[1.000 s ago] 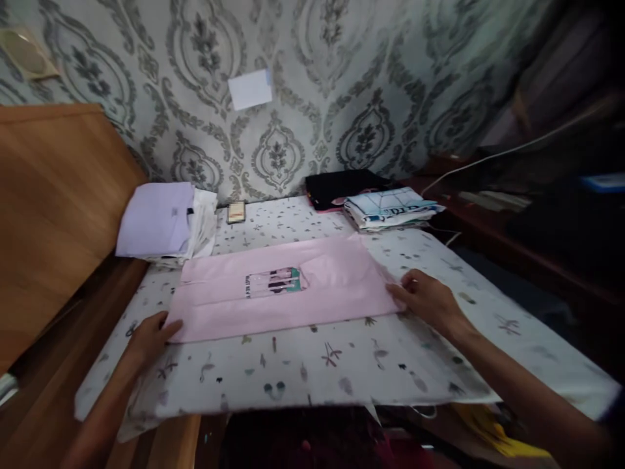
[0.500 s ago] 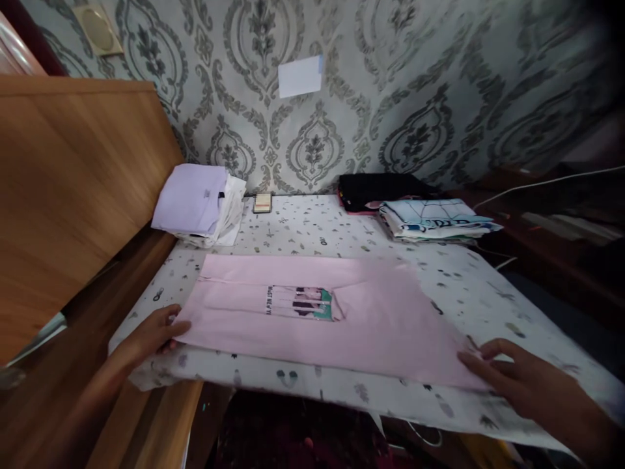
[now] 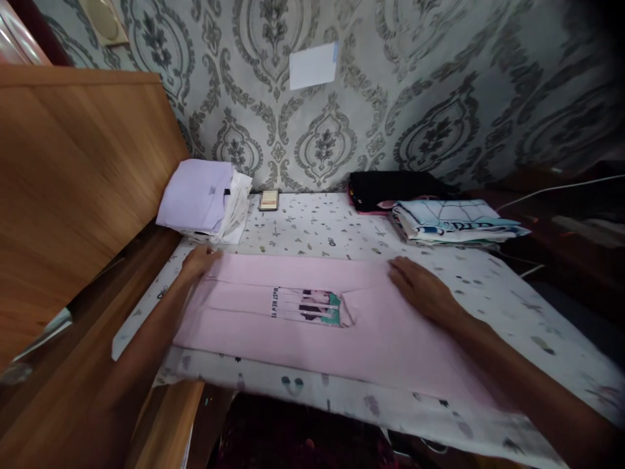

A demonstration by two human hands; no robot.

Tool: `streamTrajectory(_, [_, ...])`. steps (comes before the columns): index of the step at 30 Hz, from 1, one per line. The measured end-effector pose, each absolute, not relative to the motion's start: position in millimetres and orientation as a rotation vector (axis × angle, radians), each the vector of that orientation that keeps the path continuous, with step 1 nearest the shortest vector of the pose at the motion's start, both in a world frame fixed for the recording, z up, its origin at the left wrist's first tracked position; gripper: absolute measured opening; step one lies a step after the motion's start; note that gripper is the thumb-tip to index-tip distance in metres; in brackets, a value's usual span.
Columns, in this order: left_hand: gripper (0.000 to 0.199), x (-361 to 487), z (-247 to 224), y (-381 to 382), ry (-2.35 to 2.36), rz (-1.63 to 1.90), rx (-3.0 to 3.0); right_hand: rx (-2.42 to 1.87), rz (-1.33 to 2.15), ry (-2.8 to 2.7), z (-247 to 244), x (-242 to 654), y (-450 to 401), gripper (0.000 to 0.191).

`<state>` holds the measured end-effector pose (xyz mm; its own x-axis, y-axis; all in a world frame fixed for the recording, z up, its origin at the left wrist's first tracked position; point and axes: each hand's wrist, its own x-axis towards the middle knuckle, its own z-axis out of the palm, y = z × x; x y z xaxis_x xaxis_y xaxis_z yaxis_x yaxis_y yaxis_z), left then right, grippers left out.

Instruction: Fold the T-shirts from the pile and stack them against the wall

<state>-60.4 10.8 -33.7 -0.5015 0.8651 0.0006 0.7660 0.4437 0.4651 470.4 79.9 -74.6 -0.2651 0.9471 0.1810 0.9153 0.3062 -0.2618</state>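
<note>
A pink garment (image 3: 303, 345) with a printed picture and lettering lies partly folded across the patterned white cloth. My left hand (image 3: 201, 260) is at its far left corner, fingers bent together over the edge; whether fabric is pinched in them is too small to tell. At the far edge, right of the print, my right hand (image 3: 415, 286) rests on the fabric, its fingers pointing away and to the left; its fingertips are blurred.
Folded lilac and white clothes (image 3: 195, 195) stand at the back left beside a wooden panel (image 3: 88, 176). A small box (image 3: 268, 200) lies near the wall. Black clothes (image 3: 395, 189) and a light blue folded stack (image 3: 454, 218) sit at the back right.
Both hands have left the garment's near corners. My left hand moved away from me to the far left corner; my right hand moved left and away to the far edge.
</note>
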Motion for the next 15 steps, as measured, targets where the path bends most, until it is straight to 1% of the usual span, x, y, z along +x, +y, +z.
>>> streamTrajectory(3, [0.019, -56, -40, 10, 2.510, 0.578, 1.456, -1.675, 0.118, -2.303, -90, 472, 84, 0.063])
streamTrajectory(5, [0.021, -54, -42, 5, 2.543, 0.591, 1.470, -1.671, 0.097, -2.310, -94, 475, 84, 0.064])
streamTrajectory(9, [0.031, -51, -42, -7, 2.632, 0.493, 1.542, -1.663, 0.076, -2.316, -94, 477, 84, 0.062])
streamTrajectory(12, [0.047, -42, -40, -15, 2.693, 0.445, 1.766, -1.637, 0.076, -2.303, -95, 478, 84, 0.061])
streamTrajectory(13, [0.052, -38, -40, -17, 2.662, 0.452, 1.887, -1.631, 0.084, -2.296, -96, 478, 85, 0.060])
streamTrajectory(15, [0.061, -29, -42, -22, 2.455, 0.435, 2.148, -1.622, 0.118, -2.282, -96, 479, 84, 0.058])
